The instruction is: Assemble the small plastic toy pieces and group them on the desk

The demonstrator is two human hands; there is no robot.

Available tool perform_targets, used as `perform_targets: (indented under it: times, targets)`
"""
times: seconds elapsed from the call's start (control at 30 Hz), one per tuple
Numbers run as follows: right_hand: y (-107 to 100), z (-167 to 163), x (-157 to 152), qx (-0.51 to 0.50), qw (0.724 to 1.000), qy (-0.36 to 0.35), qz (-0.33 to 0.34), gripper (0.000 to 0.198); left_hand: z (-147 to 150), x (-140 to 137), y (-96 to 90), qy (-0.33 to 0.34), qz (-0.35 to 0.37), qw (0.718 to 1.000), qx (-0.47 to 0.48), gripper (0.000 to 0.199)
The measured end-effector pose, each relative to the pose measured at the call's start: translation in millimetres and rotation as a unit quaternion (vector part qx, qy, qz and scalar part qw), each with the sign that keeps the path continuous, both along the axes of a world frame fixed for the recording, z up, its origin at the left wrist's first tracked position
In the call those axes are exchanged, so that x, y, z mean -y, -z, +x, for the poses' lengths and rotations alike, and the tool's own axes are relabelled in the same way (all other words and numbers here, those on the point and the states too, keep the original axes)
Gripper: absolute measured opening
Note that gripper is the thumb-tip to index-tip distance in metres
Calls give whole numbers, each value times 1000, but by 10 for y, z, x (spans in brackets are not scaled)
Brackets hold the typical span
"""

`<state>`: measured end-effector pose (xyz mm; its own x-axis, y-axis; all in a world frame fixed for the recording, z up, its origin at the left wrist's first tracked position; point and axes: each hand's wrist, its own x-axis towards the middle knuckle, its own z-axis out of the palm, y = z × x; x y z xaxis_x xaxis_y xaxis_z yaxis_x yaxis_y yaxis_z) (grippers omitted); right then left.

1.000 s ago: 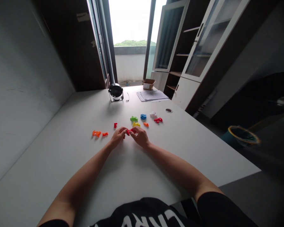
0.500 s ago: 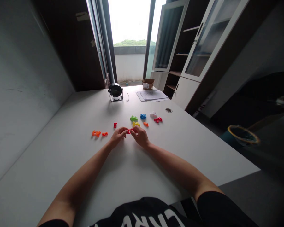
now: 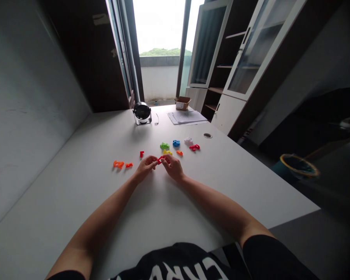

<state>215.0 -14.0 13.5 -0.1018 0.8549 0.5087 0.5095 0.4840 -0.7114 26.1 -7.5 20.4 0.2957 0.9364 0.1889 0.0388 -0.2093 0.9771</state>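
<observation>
Here, fingertips of my left hand [image 3: 146, 168] and right hand [image 3: 173, 168] pinch a red piece [image 3: 160, 160] between the side edges of the surface [image 3: 163, 217]. It looks unfinished; orange pieces [image 3: 120, 165] nearer the left edge lie loose, untouched.

From my screen I take this for an office: a white desk [image 3: 169, 214] with a round hole [image 3: 207, 135] in its top, papers [image 3: 188, 117] near its far edge, a glass-doored cabinet [image 3: 247, 62] to its right.
</observation>
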Motion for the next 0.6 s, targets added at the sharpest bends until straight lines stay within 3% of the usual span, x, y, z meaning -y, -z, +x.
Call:
perform_targets:
  times: [0.6]
  targets:
    - [32,-11,-22,-12,997,-43,57,33,-35,-28,5,7,-25,999,31,35]
